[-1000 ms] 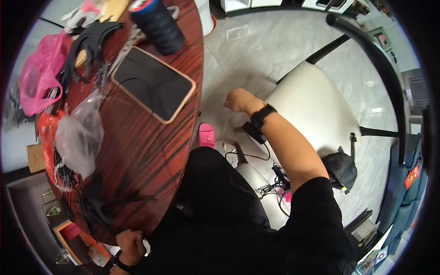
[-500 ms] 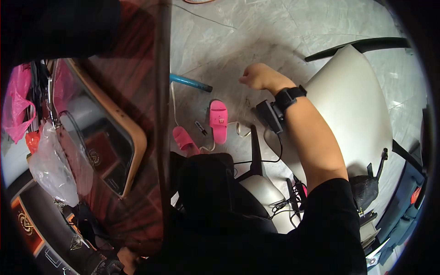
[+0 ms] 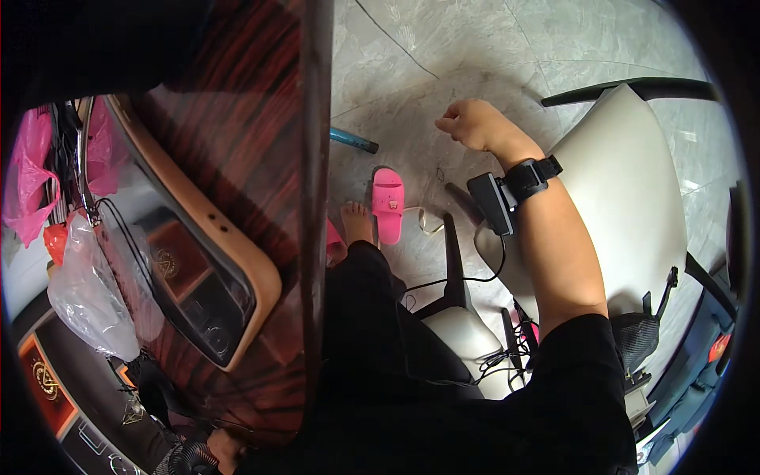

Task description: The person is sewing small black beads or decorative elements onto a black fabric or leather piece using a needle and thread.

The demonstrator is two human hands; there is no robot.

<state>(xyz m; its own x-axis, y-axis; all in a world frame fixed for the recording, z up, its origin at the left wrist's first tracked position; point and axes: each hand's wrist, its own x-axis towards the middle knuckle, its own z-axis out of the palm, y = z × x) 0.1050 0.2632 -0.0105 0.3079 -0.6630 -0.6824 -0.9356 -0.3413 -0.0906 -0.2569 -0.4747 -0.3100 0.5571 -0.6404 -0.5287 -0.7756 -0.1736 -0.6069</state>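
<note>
My right hand (image 3: 475,125) is held over the grey floor with its fingers curled in; I see nothing in it. On that wrist sits a black strap (image 3: 532,180) with a black box-shaped device (image 3: 492,203), from which a thin cable runs down. At the lower left edge, a patch of skin (image 3: 226,450) beside a black ribbed object (image 3: 190,457) may be part of my left hand; its fingers cannot be made out. My bare foot (image 3: 358,222) rests on the floor between two pink slippers, one whole (image 3: 388,206) and one partly hidden (image 3: 335,244) by the table edge.
A dark red wood-grain table (image 3: 261,119) fills the left, bearing a tan-framed glossy panel (image 3: 253,277) and a clear plastic bag (image 3: 95,293). A pale chair (image 3: 625,174) stands right of my arm. A blue tube (image 3: 354,141) and tangled black cables (image 3: 518,344) lie lower down.
The table and floor have shifted right in the view. My bare foot has come into sight beside the slippers. My right hand stays raised, its fingers still curled.
</note>
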